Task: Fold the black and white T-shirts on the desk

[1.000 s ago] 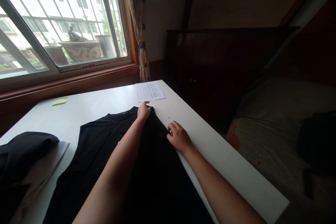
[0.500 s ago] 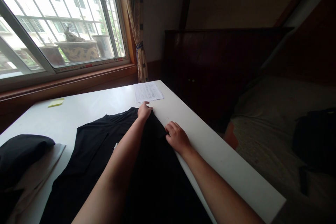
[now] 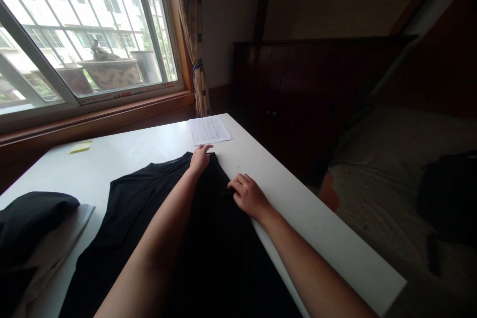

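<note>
Black T-shirt point(image 3: 130, 213): spread out on white table point(image 3: 298, 203), neckline toward far edge, lower part running toward the camera and out of frame. Middle partly covered by left forearm.

Left hand point(image 3: 200, 160): on T-shirt's shoulder, just beside neckline, fingers partly extended. Cannot tell grip from light press. Right hand point(image 3: 249, 196): at side edge, nearer the camera than left, fingers bent inward, grasping a bit of cloth by the look of it. Exact pinch point too dark to make out.

Step in hand, judged: handling of shoulder and side edge, with left as likely anchor and right on loose cloth. Next move, judged, calling for a steady press at the shoulder, a light even hold at the edge, no drag on neckline, no fresh creases.

Writing: neck label point(image 3: 175, 161) with small pale marks, not legible. Printed or handwritten rows on paper sheets point(image 3: 211, 130), beyond left hand, also not legible. Yellow sticky notes point(image 3: 81, 146) near far edge, no readable text. Coloured strip on window frame point(image 3: 126, 94), too small to read. Dark cloth pile point(image 3: 37, 223) at left, apart from hands, no brand visible.
</note>
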A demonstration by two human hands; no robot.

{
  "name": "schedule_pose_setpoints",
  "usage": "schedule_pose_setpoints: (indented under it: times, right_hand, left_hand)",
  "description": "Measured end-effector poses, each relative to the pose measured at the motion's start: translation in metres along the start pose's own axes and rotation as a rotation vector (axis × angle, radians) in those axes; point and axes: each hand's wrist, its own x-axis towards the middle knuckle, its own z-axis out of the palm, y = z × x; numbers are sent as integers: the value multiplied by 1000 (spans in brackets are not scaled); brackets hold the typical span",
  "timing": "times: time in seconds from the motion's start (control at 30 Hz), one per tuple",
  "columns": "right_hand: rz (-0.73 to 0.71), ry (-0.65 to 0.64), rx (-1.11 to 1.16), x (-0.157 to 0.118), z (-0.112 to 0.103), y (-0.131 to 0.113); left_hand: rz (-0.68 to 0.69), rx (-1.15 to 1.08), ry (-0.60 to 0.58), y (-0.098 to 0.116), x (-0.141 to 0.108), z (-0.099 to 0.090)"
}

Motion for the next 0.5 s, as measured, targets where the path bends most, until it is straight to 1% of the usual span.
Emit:
schedule_pose_setpoints:
  times: [0.07,0.13,0.23,0.3,0.4,0.5]
  right_hand:
    - [-3,4,7,0,-1,-1]
    - [-11,16,17,0,-2,-2]
    - [-25,77,53,2,-4,-3]
    - [-34,134,85,3,-5,-4]
    - [-45,199,127,3,-7,-5]
    - [-60,203,167,2,-7,-6]
  left_hand:
    - [134,37,-45,-1,-4,-6]
    - [261,66,-116,-1,-8,-12]
    - [383,104,-205,-1,-8,-20]
    - [415,126,-235,-1,-7,-24]
    - [422,149,-264,-1,-8,-32]
    - [429,145,-278,0,-14,-38]
